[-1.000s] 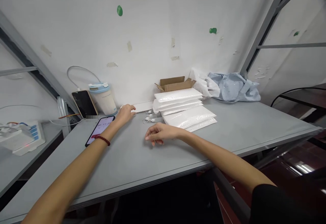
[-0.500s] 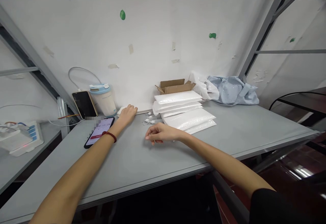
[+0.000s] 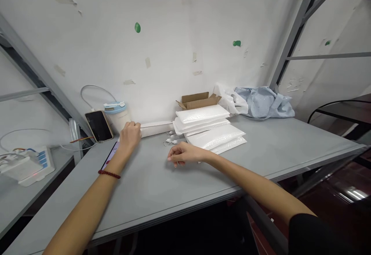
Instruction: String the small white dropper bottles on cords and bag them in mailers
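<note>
My left hand (image 3: 130, 134) is closed round the left end of a long, flat white packet (image 3: 156, 128) at the back of the table, beside the wall. The packet's left end is hidden in the fingers. My right hand (image 3: 185, 153) rests low over the table with loosely curled fingers slightly apart, and nothing shows in them. Just behind it lies a stack of white bubble mailers (image 3: 216, 135). Several small white items with thin loops (image 3: 171, 138) lie between the packet and the stack. Under my left wrist, a phone (image 3: 109, 156) is partly covered.
A cup with a blue lid (image 3: 116, 110) and a second phone (image 3: 99, 125) on a cable stand at the back left. An open cardboard box (image 3: 199, 101), a white plastic bag (image 3: 232, 100) and light blue cloth (image 3: 262, 102) lie behind the mailers. A power strip (image 3: 37, 172) sits far left.
My left hand has moved left and toward me, from lying over the white packet to gripping its end; more of the packet now shows. The right hand has hardly moved.
</note>
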{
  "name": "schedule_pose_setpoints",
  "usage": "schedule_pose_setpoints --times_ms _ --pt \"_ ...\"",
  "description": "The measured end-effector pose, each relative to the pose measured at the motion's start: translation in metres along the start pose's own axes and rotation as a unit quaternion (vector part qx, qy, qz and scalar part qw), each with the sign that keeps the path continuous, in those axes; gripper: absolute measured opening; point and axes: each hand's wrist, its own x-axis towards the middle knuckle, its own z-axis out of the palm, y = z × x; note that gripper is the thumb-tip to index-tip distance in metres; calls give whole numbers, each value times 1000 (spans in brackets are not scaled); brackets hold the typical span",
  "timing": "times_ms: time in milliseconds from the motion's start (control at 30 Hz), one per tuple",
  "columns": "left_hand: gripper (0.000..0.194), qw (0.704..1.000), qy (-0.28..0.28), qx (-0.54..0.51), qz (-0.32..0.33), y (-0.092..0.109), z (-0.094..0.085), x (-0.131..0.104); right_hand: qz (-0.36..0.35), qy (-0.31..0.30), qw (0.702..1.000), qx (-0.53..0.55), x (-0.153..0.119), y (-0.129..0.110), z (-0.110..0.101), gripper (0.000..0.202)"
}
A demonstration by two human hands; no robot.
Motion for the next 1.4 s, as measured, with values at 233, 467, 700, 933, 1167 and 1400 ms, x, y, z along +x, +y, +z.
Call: schedule_pose_setpoints --times_ms 233,467,700,933,1167,1400 --pt "29 982 116 -78 -127 -28 -24 -16 -56 76 992 -80 -3 -4 -1 23" --pt "24 935 262 -238 36 8 -31 -33 -247 283 747 -549 6 12 12 27" --pt "25 912 107 -307 250 64 -37 -51 -172 331 652 -660 4 5 31 27" --pt "31 907 110 -369 170 49 -25 -45 -20 338 665 -666 3 -1 7 22" --pt "43 714 -181 -662 -136 38 -25 -34 -12 307 689 -657 1 -1 8 19" --pt "25 642 -315 -695 -76 39 -33 -39 -50 225 763 -604 -2 1 17 70"
